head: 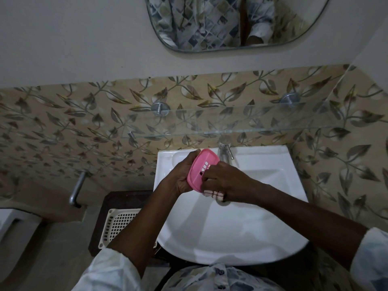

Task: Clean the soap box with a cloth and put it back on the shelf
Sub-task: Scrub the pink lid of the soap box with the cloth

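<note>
A pink soap box (201, 167) with slots in its base is held over the white sink (262, 206), tilted on edge. My left hand (184, 175) grips it from the left side. My right hand (224, 181) holds a pink-and-white checked cloth (214, 194), bunched under the palm, with its fingertips pressed against the box's slotted face. Above the sink, a bare glass shelf (252, 122) hangs on metal brackets.
A chrome tap (225, 151) stands just right of the box at the sink's back rim. A cream plastic basket (119, 223) sits on a dark stand left of the sink. A metal wall pipe (77, 190) and a mirror (231, 22) are nearby.
</note>
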A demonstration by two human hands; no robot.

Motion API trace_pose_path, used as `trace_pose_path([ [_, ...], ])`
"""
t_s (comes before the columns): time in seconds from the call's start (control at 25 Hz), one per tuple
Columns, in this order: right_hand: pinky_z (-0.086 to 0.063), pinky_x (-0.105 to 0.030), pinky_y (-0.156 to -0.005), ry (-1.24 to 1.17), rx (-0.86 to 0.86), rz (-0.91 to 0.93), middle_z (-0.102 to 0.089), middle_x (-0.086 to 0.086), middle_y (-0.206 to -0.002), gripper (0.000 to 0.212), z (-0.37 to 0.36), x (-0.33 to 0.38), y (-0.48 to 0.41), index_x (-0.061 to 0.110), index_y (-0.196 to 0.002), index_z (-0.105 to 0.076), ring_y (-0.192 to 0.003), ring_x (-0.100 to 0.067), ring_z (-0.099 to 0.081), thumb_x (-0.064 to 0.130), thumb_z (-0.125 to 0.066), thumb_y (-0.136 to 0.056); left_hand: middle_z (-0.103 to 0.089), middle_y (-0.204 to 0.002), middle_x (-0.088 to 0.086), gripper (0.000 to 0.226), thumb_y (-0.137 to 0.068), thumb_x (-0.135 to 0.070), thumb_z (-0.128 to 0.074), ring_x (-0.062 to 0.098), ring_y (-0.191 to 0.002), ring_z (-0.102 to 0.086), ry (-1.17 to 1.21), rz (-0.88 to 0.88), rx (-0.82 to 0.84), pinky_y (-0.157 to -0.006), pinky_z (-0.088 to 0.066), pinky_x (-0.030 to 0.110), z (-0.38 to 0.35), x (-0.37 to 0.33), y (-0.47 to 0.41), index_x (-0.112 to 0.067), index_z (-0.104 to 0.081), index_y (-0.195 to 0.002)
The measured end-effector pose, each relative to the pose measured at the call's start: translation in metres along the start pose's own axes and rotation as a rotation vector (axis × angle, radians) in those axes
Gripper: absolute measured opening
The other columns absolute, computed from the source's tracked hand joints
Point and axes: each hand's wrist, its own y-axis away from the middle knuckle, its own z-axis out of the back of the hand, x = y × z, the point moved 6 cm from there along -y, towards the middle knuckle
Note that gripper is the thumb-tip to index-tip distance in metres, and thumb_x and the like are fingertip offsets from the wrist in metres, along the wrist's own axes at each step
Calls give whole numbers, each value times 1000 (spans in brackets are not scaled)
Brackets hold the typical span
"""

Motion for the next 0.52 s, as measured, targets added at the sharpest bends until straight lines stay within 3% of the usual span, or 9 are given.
trace_pose_path([
  [0.08,-46,-24,-71,-299,-156,-369,-65,1,-96,23,11,-30,13,24,-92,-72,-81,-14,-63,7,-75,-77,-68,-107,21,60,-92,-51,-56,34,-91,-65,45,-35,18,-78,-58,41,8,2,1,-5,-59,-129],
  [0.16,-51,-24,-76,-724,-399,-782,-69,-2,-102,15,15,-69,40,27,-93,-73,-90,-18,-68,17,-77,-82,-65,-110,23,64,-93,-52,-54,36,-92,-64,111,-90,15,-77,-59,42,21,-1,2,-5,-53,-137],
  [0.28,-53,-46,-90,-1387,-537,-1065,-73,-21,-107,20,-15,-86,67,8,-108,-72,-98,-38,-70,18,-66,-92,-65,-109,23,65,-94,-53,-54,36,-91,-64,132,-96,9,-78,-58,42,31,-1,4,-5,-52,-137],
  [0.36,-54,-49,-90,-1441,-549,-1178,-73,-21,-106,24,-29,-80,75,3,-110,-70,-95,-33,-72,20,-60,-96,-65,-109,23,66,-93,-53,-55,36,-91,-63,107,-87,2,-82,-55,43,34,2,4,-5,-52,-138],
  [0.44,-58,-40,-80,-1271,-516,-1222,-77,-12,-99,23,-34,-76,79,10,-107,-72,-89,-23,-74,26,-59,-97,-64,-110,23,68,-92,-52,-57,37,-91,-63,107,-85,-4,-85,-51,45,34,4,4,-4,-50,-140],
  [0.52,-59,-35,-74,-1237,-638,-1212,-77,-9,-98,16,-32,-74,80,16,-101,-73,-86,-20,-75,25,-61,-96,-64,-109,24,68,-91,-51,-59,37,-90,-63,117,-83,-6,-84,-52,46,34,7,2,-4,-51,-139],
])
